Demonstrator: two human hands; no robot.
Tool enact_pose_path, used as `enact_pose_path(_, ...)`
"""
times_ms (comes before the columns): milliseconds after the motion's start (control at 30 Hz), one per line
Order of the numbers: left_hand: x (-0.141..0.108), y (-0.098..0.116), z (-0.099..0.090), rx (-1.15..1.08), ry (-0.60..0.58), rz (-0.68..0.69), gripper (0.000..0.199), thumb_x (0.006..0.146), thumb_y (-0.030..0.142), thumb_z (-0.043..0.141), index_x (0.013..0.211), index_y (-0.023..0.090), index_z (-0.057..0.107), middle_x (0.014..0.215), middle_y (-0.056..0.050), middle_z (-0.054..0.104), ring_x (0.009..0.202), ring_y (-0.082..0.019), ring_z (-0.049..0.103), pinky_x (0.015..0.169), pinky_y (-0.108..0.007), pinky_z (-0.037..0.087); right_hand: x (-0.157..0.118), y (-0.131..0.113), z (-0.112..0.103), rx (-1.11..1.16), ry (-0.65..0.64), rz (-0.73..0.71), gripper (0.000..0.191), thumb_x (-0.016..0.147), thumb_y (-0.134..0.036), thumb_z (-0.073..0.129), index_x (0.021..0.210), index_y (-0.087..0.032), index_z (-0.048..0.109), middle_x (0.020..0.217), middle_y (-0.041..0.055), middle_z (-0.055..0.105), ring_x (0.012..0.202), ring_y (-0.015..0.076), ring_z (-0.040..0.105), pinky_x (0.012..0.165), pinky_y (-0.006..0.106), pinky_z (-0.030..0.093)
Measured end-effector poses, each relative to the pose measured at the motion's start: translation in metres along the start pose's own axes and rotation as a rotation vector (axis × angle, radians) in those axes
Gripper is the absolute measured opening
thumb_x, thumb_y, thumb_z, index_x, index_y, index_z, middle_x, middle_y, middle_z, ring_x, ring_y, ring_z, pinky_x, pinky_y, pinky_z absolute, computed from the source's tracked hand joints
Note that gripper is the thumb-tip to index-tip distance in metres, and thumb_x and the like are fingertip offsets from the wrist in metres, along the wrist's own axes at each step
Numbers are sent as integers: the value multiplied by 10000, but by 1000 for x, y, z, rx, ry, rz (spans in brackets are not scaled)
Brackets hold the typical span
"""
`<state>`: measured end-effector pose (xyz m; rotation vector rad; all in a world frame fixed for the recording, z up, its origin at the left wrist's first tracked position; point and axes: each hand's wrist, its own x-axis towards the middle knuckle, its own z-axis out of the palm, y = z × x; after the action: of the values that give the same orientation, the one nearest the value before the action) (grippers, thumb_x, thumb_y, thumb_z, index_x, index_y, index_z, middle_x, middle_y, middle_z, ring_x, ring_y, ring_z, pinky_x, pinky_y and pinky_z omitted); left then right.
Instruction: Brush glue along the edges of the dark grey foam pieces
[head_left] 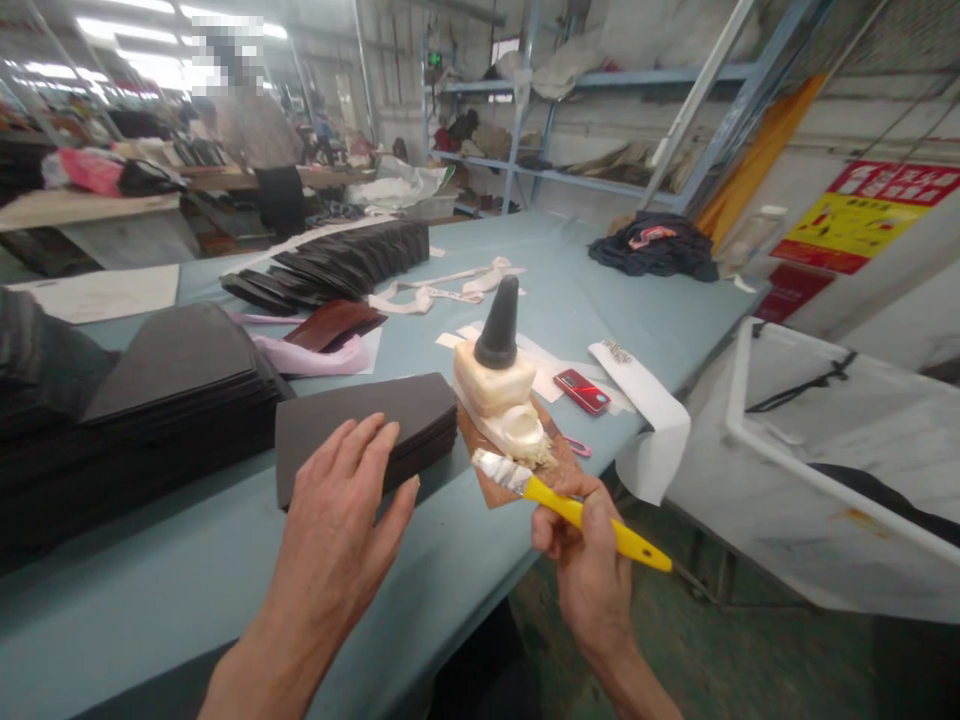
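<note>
My left hand point(341, 515) rests with fingers apart on the front stack of dark grey sheets point(420, 415), holding nothing. In my right hand point(589, 545) is a yellow-handled brush point(570, 508), its bristles coated white and pointing left. Just beyond the bristles stands a cream-coloured block-like container point(491, 385) with a black cone point(500, 325) on top and a crusted white opening point(523, 428) at its front. It sits on a brown board point(491, 485) near the table's edge.
Tall dark stacks point(180, 400) stand at the left, with a fanned row of black pieces point(345, 262) behind. A red phone point(581, 391), white paper point(637, 400) and white strips lie rightward. A white bin point(847, 480) stands beside the table point(187, 530). A person point(262, 150) is in the background.
</note>
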<state>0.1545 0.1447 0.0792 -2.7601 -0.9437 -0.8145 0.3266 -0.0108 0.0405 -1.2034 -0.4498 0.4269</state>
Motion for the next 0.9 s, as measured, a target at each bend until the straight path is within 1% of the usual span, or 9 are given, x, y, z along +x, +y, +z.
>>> enact_pose_path(100, 3, -1, 4, 32, -37, 9, 487, 1055, 394, 488, 1467, 138, 537, 1537, -193, 620, 1415, -416, 579, 1153, -580, 508, 9, -7, 6, 100, 40, 95, 487, 939, -739, 603, 908, -255, 564, 495, -75, 537, 455, 133, 474, 464, 226, 368)
enact_pose_path(200, 3, -3, 7, 59, -49, 2, 500, 1061, 418, 470, 1440, 103, 559, 1511, -227, 623, 1371, -445, 599, 1123, -610, 519, 19, -16, 11, 199, 42, 177, 520, 891, -771, 643, 879, -259, 552, 446, -102, 453, 420, 123, 430, 470, 229, 402)
enact_pose_path(300, 4, -2, 8, 83, -55, -4, 506, 1069, 431, 445, 1426, 96, 572, 1502, -236, 625, 1358, -459, 603, 1093, -621, 528, 26, -21, 14, 272, 23, 224, 542, 845, -776, 706, 849, -261, 537, 430, -118, 413, 403, 108, 384, 468, 225, 422)
enact_pose_path(433, 4, 1, 6, 105, -66, -26, 515, 1073, 446, 430, 1437, 111, 572, 1499, -222, 636, 1361, -459, 604, 1070, -629, 533, 30, -22, 13, 297, 0, 245, 539, 847, -768, 719, 846, -261, 537, 430, -125, 395, 398, 99, 344, 455, 217, 410)
enact_pose_path(533, 3, 2, 5, 116, -60, -26, 504, 1073, 449, 417, 1426, 129, 583, 1484, -209, 654, 1345, -450, 619, 1028, -613, 550, 31, -20, 14, 289, -21, 247, 520, 864, -752, 711, 850, -263, 534, 440, -124, 397, 403, 100, 339, 461, 221, 420)
enact_pose_path(700, 4, 2, 5, 110, -57, -30, 499, 1067, 431, 425, 1422, 121, 590, 1472, -208, 664, 1330, -448, 628, 998, -612, 556, 36, -19, 18, 276, -35, 242, 525, 861, -763, 711, 859, -267, 538, 439, -127, 384, 406, 101, 330, 457, 214, 413)
enact_pose_path(900, 4, 1, 5, 102, -78, -49, 493, 1060, 439, 443, 1423, 139, 592, 1485, -188, 663, 1343, -449, 623, 1002, -617, 552, 40, -21, 21, 253, -81, 257, 565, 832, -791, 738, 859, -260, 545, 457, -122, 400, 427, 100, 371, 474, 211, 403)
